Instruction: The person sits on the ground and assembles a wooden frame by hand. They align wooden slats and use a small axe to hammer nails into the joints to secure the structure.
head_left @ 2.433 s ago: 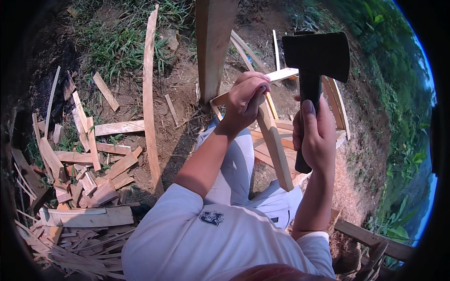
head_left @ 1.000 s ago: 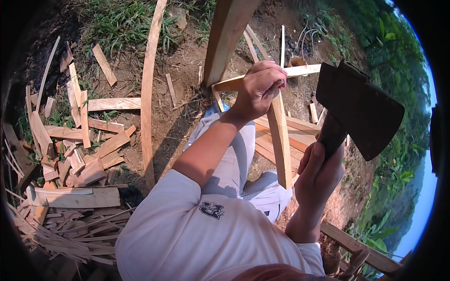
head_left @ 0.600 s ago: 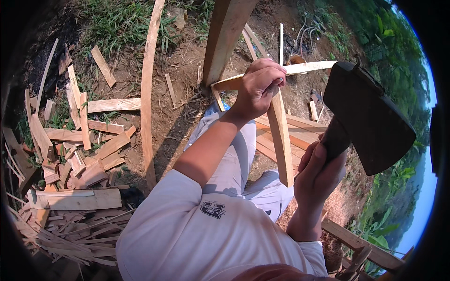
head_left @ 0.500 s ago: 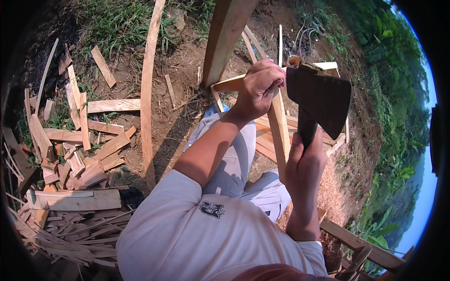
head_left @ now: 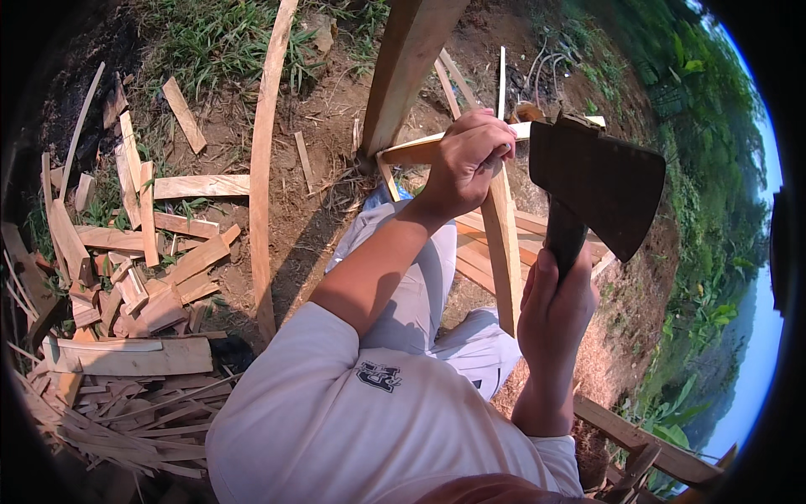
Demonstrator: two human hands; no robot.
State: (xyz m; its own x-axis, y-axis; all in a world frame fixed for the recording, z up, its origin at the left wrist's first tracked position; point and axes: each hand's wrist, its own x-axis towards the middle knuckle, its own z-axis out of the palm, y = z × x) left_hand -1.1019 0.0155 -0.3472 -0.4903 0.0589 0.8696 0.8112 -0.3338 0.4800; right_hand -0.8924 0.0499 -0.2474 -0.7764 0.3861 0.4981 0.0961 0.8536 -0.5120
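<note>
Left hand (head_left: 470,160) fisted round stick (head_left: 505,252) top, apparently to steady it; stick slants down beside trousers (head_left: 411,269). Right hand (head_left: 558,298) grips hatchet (head_left: 598,181) handle, head up (blunt side toward stick, bit away, likely for safety).

Brown earth (head_left: 336,109) is strewn with wood. From the view's centre, short offcuts (head_left: 161,312) are heaped at nine o'clock and thin strips (head_left: 159,420) are piled at eight. A short slat (head_left: 184,116) is laid at ten o'clock. Toward eleven, the soil is covered by grass (head_left: 210,55); at four, by pale shavings (head_left: 600,340).
</note>
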